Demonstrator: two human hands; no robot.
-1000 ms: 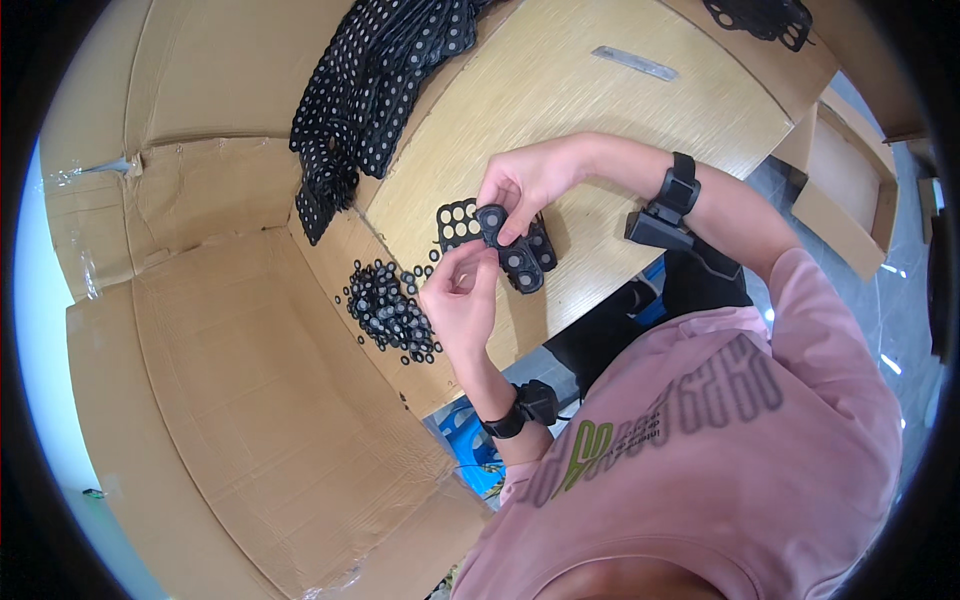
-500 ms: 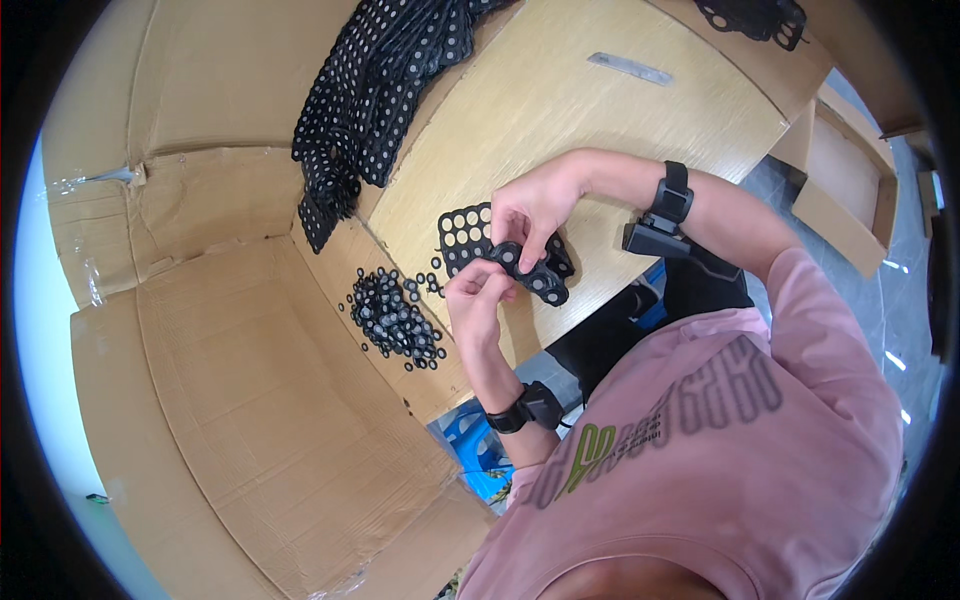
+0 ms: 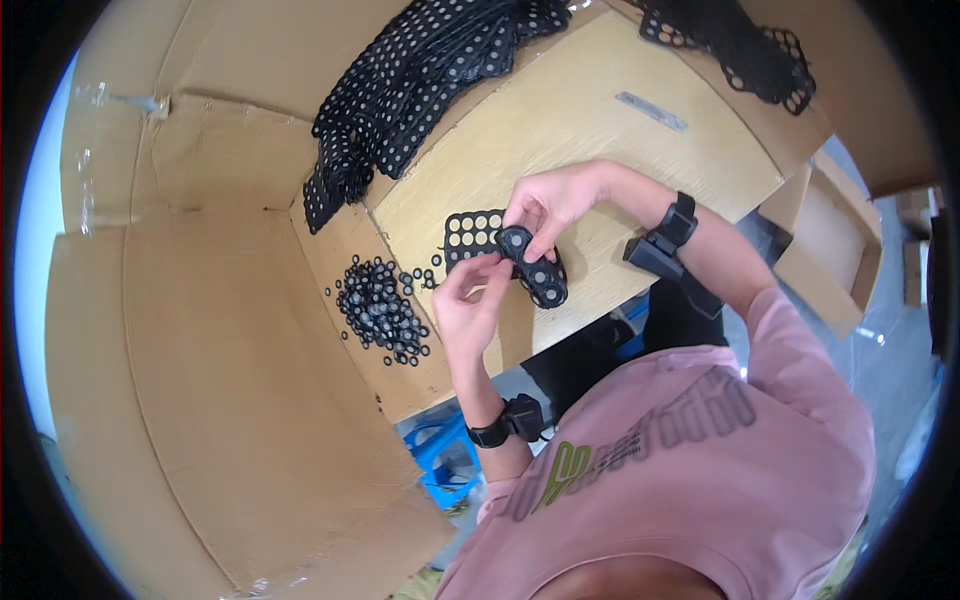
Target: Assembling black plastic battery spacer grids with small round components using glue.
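A black perforated sheet (image 3: pixel 543 283) is bent over in my right hand (image 3: pixel 560 205), whose thumb presses on its face while the fingers curl behind. Grey-centred discs show along the bent part. Farther left the same sheet is flat, with round holes that let the pale tabletop show through. My left hand (image 3: pixel 470 305) pinches at the sheet's left edge, thumb and forefinger close together. Whether a loose piece lies between those fingertips is too small to tell. Left of the sheet lies a pile of small black rings with grey centres (image 3: pixel 380 312), several of them scattered around it.
Black sheets with grey dots (image 3: pixel 425 90) are heaped at the table's far left. Dark holed sheets (image 3: pixel 740 55) lie at the far right. A flat metal strip (image 3: pixel 650 110) rests on the wooden table (image 3: pixel 600 135). Cardboard (image 3: pixel 250 380) borders the left; an open carton (image 3: pixel 822 240) stands right.
The view has shifted a little, bringing more of the far sheets into sight. My left fingers have moved slightly along the sheet's edge, and the bent part now shows more of its discs.
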